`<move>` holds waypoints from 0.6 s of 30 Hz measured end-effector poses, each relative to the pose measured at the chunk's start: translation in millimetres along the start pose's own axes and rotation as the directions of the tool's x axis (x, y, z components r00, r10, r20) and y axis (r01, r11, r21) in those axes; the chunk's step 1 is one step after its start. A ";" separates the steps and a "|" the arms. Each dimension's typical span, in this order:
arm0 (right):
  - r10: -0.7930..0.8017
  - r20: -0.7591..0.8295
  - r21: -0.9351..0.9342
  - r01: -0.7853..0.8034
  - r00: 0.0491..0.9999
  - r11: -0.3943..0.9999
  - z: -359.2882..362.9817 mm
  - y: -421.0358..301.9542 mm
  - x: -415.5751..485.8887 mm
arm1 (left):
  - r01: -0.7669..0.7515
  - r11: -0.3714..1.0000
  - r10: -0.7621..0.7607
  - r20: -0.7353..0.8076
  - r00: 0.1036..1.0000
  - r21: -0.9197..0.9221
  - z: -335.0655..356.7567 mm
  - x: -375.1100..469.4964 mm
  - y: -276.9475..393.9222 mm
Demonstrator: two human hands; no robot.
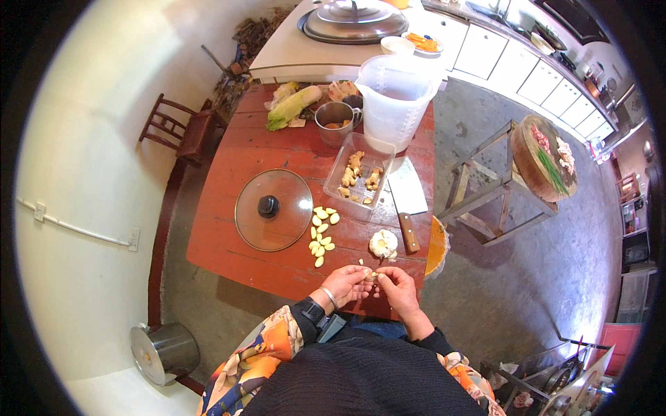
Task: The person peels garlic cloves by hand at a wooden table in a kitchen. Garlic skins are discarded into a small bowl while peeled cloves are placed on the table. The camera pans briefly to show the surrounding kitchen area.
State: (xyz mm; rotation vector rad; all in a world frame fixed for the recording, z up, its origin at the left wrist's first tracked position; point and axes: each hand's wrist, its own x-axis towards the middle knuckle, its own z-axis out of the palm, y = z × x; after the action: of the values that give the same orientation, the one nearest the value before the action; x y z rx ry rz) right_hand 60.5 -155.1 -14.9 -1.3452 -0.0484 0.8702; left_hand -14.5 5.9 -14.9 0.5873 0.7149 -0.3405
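Note:
Near the front edge of a red wooden table (281, 275), my left hand (346, 285) and my right hand (399, 291) meet at the fingertips. Between them they pinch a small garlic clove (372, 276), mostly covered by the fingers. Just beyond my hands sits a garlic bulb (384, 243), with a small loose piece (361, 262) to its left. Several peeled garlic cloves (322, 228) lie in a loose cluster farther left. A cleaver (408, 192) with a wooden handle rests at the right, blade pointing away from me.
A glass lid (273, 229) lies left of the cloves. Ginger pieces (349, 174) fill part of a clear plastic tray (333, 188). Behind stand a metal cup (333, 132), a large plastic measuring jug (395, 114) and a leafy vegetable (294, 108). A round chopping block (536, 166) stands right.

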 end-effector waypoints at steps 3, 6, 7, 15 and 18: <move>-0.073 -0.006 -0.135 0.071 0.997 0.988 0.9 8.9 3.5 | 0.012 0.999 -0.012 -0.015 1.000 0.032 -1.0 -2.1 1.1; -0.119 -0.041 -0.291 0.102 0.992 0.951 -2.0 15.4 6.8 | 0.026 0.994 -0.022 -0.036 0.999 0.108 4.3 -4.6 4.6; -0.196 -0.029 -0.309 0.178 0.980 0.934 -3.3 16.3 7.0 | 0.031 0.990 -0.026 -0.042 0.999 0.139 7.5 -6.0 6.2; -0.208 -0.084 -0.410 0.156 0.975 0.898 1.4 10.0 2.3 | -0.194 0.737 0.291 -0.045 0.956 0.648 26.8 -18.6 10.0; -0.130 -0.078 -0.278 0.104 0.988 0.955 1.3 6.2 0.6 | -0.248 0.760 0.319 -0.012 0.948 0.601 24.1 -14.7 6.3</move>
State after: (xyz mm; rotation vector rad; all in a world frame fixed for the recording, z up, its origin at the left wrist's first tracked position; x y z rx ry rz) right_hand 57.1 -153.9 -20.1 -1.6243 -0.1782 0.7157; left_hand -9.6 -2.4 12.4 1.3150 0.6082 -0.2430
